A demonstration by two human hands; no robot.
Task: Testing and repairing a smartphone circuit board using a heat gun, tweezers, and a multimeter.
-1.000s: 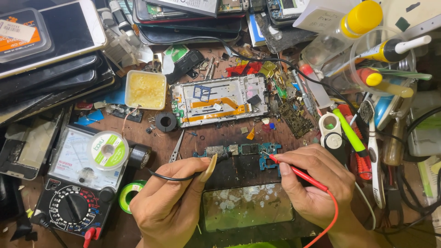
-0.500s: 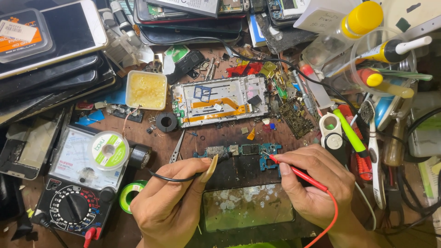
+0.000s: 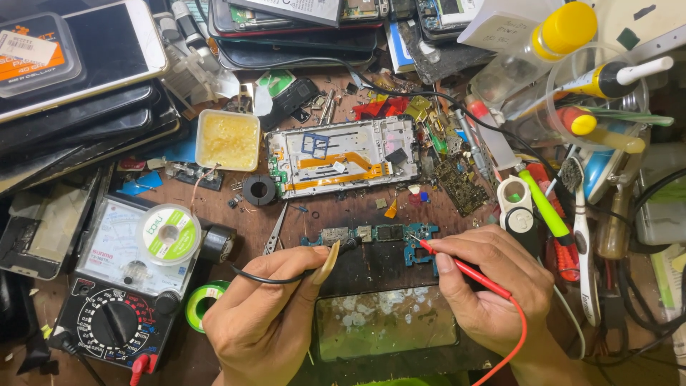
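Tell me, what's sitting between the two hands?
In the head view, a dark work block lies between the left hand and right hand, carrying the blue circuit board both probes touch.

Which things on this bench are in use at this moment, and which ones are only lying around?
In use:
left hand with black probe
right hand with red probe
small circuit board, touched by both probe tips
analog multimeter

Lying about:
opened phone frame
tub of yellow paste
solder spool
toothbrush
stacked phones
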